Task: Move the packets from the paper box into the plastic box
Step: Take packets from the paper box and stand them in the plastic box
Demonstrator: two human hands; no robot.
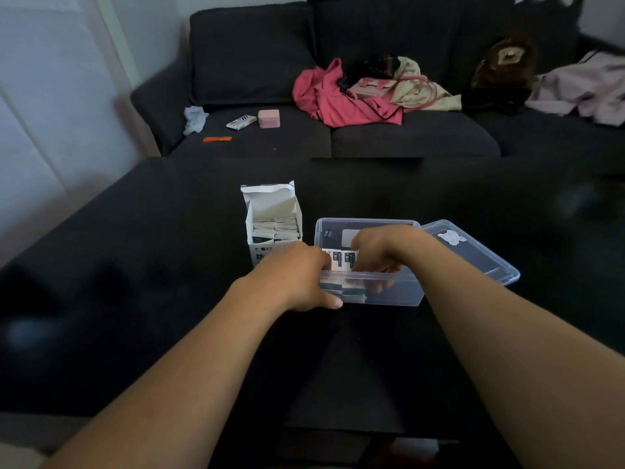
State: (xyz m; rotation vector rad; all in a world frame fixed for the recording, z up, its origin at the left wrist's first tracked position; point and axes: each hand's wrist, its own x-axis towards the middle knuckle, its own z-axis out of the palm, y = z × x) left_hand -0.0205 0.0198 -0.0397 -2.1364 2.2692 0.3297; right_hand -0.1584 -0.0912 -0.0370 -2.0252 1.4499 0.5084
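An open white paper box stands upright on the black table, with several white packets stacked inside. Right of it sits a clear plastic box. A row of white-and-dark packets stands on edge at its left end. My left hand rests over the plastic box's near-left corner, fingers on those packets, thumb against the front wall. My right hand reaches down into the plastic box, its fingers curled against the packets' right side. The fingertips show through the wall.
The plastic box's clear lid lies tilted against its right side. Behind the black table stands a dark sofa with pink clothes, a pink case, a tube and an orange strip.
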